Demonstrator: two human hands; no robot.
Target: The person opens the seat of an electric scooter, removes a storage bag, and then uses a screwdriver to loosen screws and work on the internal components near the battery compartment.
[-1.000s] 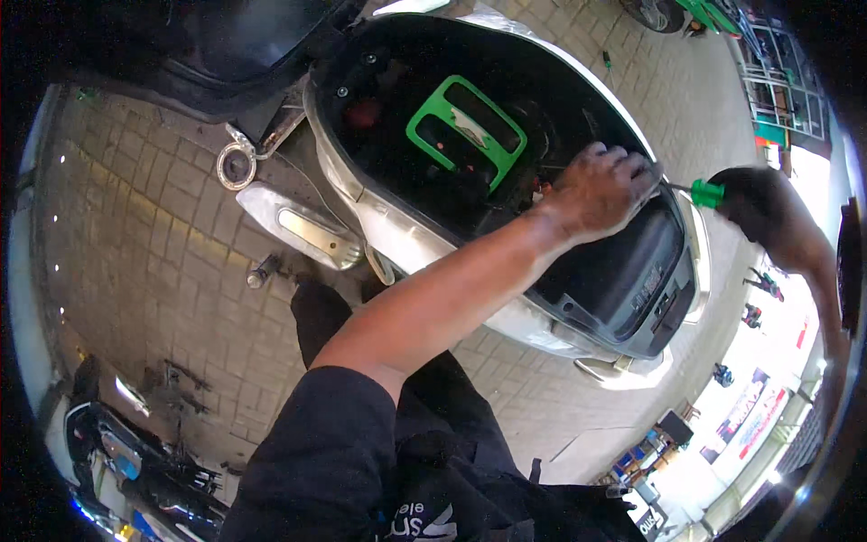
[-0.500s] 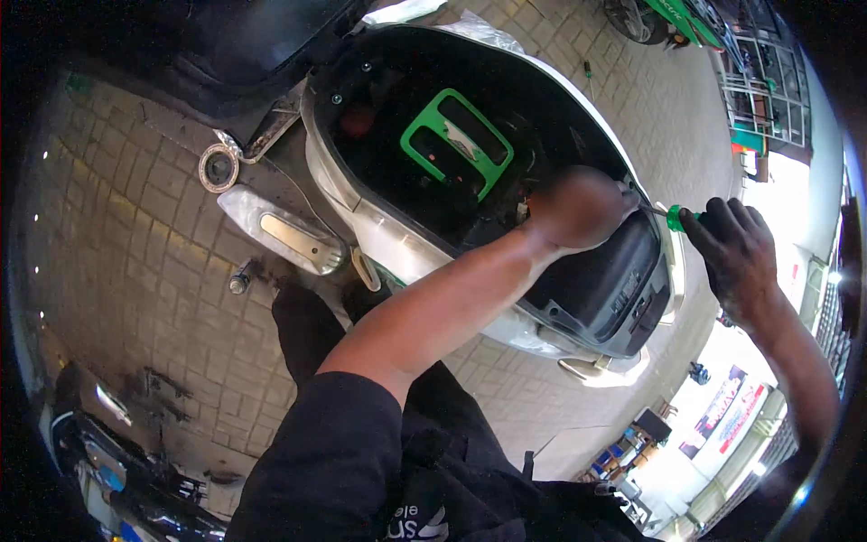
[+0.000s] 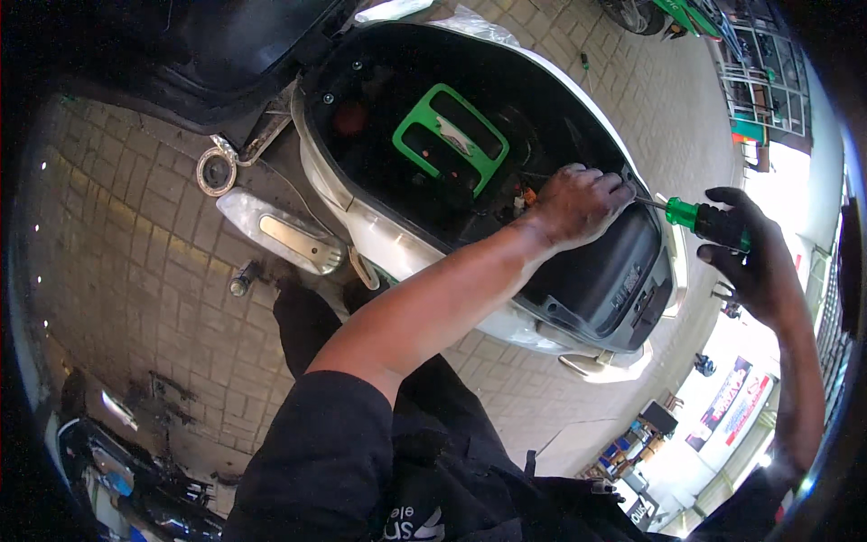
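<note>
My left hand [image 3: 582,203] is closed at the inner rim of the white scooter's black storage tub [image 3: 388,63], its fingertips at the screwdriver's tip; what they hold is hidden. My right hand [image 3: 754,271] is loosely gripping the back of the green-and-black screwdriver [image 3: 684,213], whose metal shaft runs horizontally to the rim beside my left fingertips. A green frame-shaped piece [image 3: 483,176] lies in the tub, with small orange and dark parts [image 3: 526,200] near my left wrist.
The dark raised seat [image 3: 208,54] is at upper left. A pale oblong panel [image 3: 275,235] and metal ring [image 3: 217,170] sit left of the scooter [image 3: 388,253]. A green motorbike [image 3: 668,18] stands at top right, a dark one [image 3: 117,461] at lower left, metal racks [image 3: 768,81] at right.
My right hand has changed its hold on the screwdriver handle, its fingers shifting around it. My left hand remains at the rim. The view has shifted slightly.
</note>
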